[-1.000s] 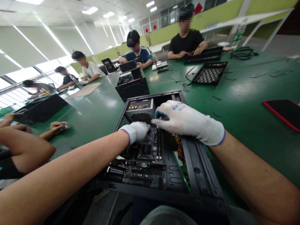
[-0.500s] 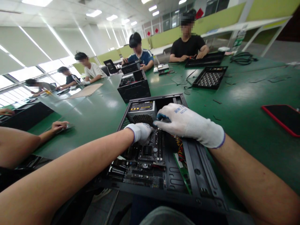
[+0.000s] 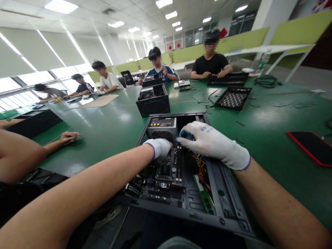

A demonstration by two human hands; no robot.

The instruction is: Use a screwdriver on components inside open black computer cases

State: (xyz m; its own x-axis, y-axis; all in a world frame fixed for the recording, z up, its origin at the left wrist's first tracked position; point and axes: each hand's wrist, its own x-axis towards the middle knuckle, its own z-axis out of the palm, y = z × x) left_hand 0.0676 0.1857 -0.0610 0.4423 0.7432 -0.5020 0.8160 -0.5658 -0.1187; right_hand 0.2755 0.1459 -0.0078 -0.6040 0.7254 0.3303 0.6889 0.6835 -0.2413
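An open computer case (image 3: 228, 200) lies on its side before me, with a power supply (image 3: 162, 126) at its far end. My left hand (image 3: 162, 148), in a white glove, reaches down to the upper part of the motherboard (image 3: 166, 169); its fingers are bent and their tips hidden. Over the case's inner edge, my gloved right hand (image 3: 204, 138) has its thumb and curled fingers close together near the left hand. Whatever either hand grips is too hidden to name. A green memory stick (image 3: 203, 195) lies inside the case, beside coloured cables (image 3: 201, 169).
Another black case (image 3: 153, 102) stands beyond mine on the green table (image 3: 103, 138). A black panel (image 3: 233, 98) and a red-edged phone (image 3: 311, 147) lie to the right. At left, a neighbour's hand (image 3: 70, 137) rests on the table. Several people work farther back.
The whole view has shifted, so the scene sits slightly lower and farther right. Both my hands stay at nearly the same place in the case.
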